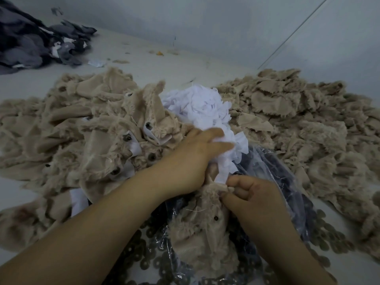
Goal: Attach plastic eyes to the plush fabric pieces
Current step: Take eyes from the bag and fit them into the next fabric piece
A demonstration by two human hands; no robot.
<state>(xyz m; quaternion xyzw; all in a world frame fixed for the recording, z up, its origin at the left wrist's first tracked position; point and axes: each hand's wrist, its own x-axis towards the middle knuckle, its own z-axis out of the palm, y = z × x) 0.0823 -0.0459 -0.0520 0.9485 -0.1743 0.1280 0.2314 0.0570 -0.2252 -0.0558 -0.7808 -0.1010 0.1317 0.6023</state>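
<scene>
Nearest cam: tan plush piece [197, 229] on the clear bag [273, 171], long axis running away from the person, one dark eye [216, 218] fitted. Right hand [246, 194] curls tight, pinching its far edge. Left hand [195, 159] is nearer the white backing scraps [203, 109] just beyond, fingers half-curled into them w/ blurred tips, so grip's unclear.

Pale table [133, 50], beige plush piles [298, 120], grey fabric heap [30, 42], scattered washers [329, 239]
</scene>
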